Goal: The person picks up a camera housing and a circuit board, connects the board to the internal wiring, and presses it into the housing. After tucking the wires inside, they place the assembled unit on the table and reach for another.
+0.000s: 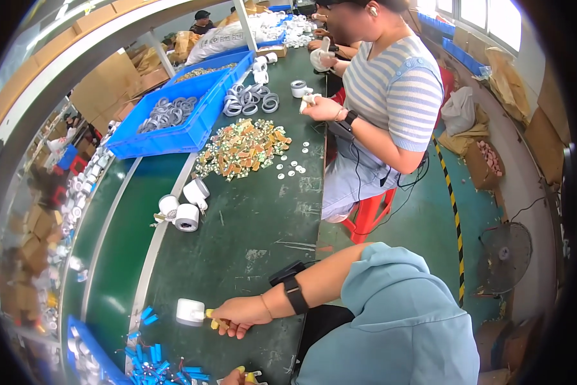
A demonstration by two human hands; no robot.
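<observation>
Left hand (pixel 234 377) at bottom edge, mostly cut off, grip unclear, yellow bit showing. Right hand (pixel 240 314) pinches yellow piece (pixel 210 314) touching white roll (pixel 190 311) on green bench (pixel 250 237). Blue cells (pixel 153 366) near.

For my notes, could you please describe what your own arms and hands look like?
The right arm has a light blue sleeve pushed up, a black band around the forearm and a thin bracelet at the wrist. The left hand barely shows.
</observation>
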